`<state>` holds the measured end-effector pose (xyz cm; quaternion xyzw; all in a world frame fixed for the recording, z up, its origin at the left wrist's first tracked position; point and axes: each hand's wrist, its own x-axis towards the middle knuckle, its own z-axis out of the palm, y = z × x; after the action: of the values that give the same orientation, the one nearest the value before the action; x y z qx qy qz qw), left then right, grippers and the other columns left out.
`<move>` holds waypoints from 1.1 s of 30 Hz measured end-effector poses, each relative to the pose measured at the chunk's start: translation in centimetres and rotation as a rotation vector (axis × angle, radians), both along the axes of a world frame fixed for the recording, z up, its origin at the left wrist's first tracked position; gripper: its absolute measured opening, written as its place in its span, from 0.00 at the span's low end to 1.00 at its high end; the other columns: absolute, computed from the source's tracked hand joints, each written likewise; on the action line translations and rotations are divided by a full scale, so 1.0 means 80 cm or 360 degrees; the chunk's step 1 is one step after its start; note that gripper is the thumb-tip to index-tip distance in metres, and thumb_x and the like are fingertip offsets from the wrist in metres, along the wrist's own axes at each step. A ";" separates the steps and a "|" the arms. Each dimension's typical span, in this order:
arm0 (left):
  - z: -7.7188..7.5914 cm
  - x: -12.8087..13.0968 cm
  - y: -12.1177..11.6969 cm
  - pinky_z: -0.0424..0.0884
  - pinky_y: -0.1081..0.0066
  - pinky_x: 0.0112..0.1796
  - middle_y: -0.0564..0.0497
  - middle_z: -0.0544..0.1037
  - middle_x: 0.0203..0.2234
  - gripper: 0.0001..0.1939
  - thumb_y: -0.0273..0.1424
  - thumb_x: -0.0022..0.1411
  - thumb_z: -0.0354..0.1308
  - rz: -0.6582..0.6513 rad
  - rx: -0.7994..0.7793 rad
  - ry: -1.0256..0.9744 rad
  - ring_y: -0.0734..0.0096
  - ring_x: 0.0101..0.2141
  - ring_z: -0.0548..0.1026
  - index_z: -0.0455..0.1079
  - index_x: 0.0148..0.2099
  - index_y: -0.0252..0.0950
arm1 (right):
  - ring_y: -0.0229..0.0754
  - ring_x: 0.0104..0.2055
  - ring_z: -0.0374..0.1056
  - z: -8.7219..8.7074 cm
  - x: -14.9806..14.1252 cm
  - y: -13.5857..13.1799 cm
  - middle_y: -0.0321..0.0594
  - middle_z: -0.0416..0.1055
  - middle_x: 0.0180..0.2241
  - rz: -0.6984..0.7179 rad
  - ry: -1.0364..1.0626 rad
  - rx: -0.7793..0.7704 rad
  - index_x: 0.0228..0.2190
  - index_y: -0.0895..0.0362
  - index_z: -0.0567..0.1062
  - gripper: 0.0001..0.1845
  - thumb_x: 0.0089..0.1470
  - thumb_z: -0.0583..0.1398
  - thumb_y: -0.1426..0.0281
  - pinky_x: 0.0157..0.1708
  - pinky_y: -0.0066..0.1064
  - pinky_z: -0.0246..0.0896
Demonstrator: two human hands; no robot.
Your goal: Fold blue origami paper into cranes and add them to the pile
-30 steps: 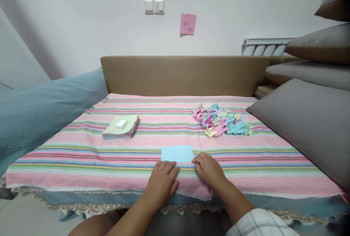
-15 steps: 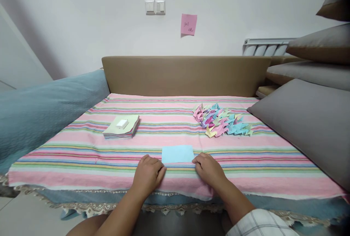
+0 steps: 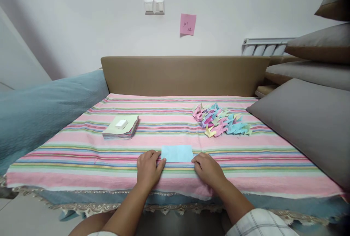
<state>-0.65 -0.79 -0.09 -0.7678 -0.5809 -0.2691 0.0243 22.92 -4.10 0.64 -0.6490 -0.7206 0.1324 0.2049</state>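
Observation:
A light-blue sheet of paper (image 3: 177, 153), a flat rectangle that looks folded, lies on the striped cloth in front of me. My left hand (image 3: 149, 166) rests at its left end, thumb and forefinger apart, the thumb near the lower left corner. At the lower right corner, my right hand (image 3: 209, 168) has thumb and forefinger pinched together on the paper's edge. Farther right lies a group of folded paper cranes (image 3: 218, 121) in pink, blue, purple, green and yellow.
A stack of square paper (image 3: 120, 128) with a small white block (image 3: 121, 124) on top stands on the left. Striped cloth (image 3: 82, 152) covers the seat. Grey cushions (image 3: 306, 119) pile up at the right, a blue-covered armrest (image 3: 54, 101) borders the left, and a brown backrest (image 3: 180, 75) stands behind.
My left hand has shifted slightly up toward the paper's left edge, its forefinger and thumb spreading apart. My right hand and the paper stay in place.

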 end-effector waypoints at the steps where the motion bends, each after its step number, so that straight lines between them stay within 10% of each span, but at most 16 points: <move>1: 0.000 0.001 0.000 0.60 0.59 0.43 0.49 0.73 0.38 0.13 0.39 0.58 0.52 0.0003 -0.0012 0.0010 0.61 0.39 0.69 0.71 0.42 0.41 | 0.42 0.42 0.63 0.000 0.000 0.000 0.41 0.72 0.36 0.0002 0.0007 0.0006 0.33 0.56 0.77 0.15 0.50 0.51 0.76 0.41 0.29 0.55; 8: -0.003 0.001 0.001 0.60 0.59 0.44 0.50 0.74 0.38 0.10 0.37 0.56 0.55 -0.0020 0.0015 -0.0033 0.62 0.39 0.69 0.71 0.40 0.42 | 0.41 0.40 0.63 0.000 -0.001 0.000 0.40 0.70 0.35 -0.0084 0.0124 0.0045 0.35 0.56 0.73 0.10 0.51 0.53 0.70 0.38 0.29 0.54; 15: -0.001 -0.002 0.003 0.60 0.62 0.44 0.53 0.76 0.35 0.02 0.32 0.53 0.56 -0.0148 -0.0082 -0.0197 0.65 0.39 0.70 0.69 0.30 0.40 | 0.41 0.39 0.65 -0.008 0.001 0.006 0.39 0.69 0.39 -0.0242 0.0341 -0.0032 0.54 0.55 0.59 0.30 0.48 0.57 0.67 0.33 0.28 0.57; 22: 0.001 -0.002 -0.001 0.52 0.54 0.51 0.56 0.77 0.31 0.10 0.21 0.49 0.50 -0.0220 -0.0169 -0.0260 0.67 0.38 0.71 0.69 0.28 0.41 | 0.41 0.44 0.63 -0.015 0.004 0.009 0.41 0.67 0.40 0.0067 0.0339 0.0180 0.33 0.55 0.74 0.14 0.44 0.56 0.78 0.43 0.31 0.58; 33: 0.006 -0.002 -0.010 0.46 0.46 0.52 0.54 0.78 0.34 0.15 0.19 0.51 0.47 -0.0367 -0.0111 -0.0058 0.66 0.39 0.71 0.71 0.28 0.42 | 0.41 0.52 0.59 -0.028 0.010 0.009 0.40 0.67 0.49 0.0334 0.0115 0.0131 0.33 0.53 0.78 0.27 0.40 0.49 0.88 0.50 0.33 0.55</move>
<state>-0.78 -1.56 0.42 -0.8250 -0.4980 -0.2636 -0.0441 23.72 -3.42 -1.62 -0.5557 -0.7816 0.1467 0.2423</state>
